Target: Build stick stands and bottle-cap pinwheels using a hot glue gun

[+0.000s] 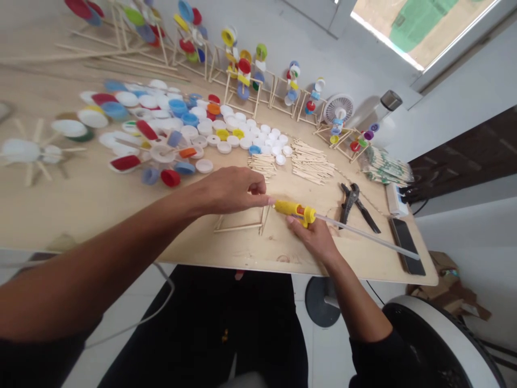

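Observation:
My right hand (316,237) is wrapped round a yellow glue gun (294,210), with a long clear glue stick (367,233) sticking out of its back end. The gun's nozzle points left at the fingertips of my left hand (232,189). Those fingers are curled in a pinch over a small wooden stick frame (238,228) on the table. Whether they grip a stick of the frame or something smaller is hidden. Just beyond my left hand lies a small pile of short wooden sticks (263,164).
White bottle caps (242,129) and coloured ones spread over the left and middle. Finished stick-and-cap wheels (242,81) line the wall beside a small fan (338,110). More sticks (311,161), black cutters (352,205), a power strip (396,200) and a phone (406,245) lie at right.

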Demonstrator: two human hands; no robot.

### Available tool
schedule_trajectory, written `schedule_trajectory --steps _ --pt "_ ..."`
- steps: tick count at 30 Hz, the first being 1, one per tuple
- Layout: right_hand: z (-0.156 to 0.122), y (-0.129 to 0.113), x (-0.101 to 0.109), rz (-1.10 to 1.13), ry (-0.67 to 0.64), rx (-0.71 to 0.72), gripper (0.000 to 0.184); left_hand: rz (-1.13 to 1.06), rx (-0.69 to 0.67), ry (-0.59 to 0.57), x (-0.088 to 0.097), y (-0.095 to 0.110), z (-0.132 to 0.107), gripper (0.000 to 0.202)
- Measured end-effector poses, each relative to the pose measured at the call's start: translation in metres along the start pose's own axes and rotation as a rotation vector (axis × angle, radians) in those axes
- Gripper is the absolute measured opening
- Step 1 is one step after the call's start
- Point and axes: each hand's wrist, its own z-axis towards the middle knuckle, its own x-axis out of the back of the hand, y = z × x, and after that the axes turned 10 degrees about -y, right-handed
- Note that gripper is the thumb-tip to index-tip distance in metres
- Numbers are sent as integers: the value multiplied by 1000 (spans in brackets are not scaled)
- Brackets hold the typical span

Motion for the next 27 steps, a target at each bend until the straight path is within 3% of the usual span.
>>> schedule_trajectory --steps 16,27 --pt "-4 -3 4 76 -83 8 32 -2 -8 2 0 1 -1 44" --pt "-20 -6 17 160 -4 -71 46 -14 3 -7 1 3 -2 45"
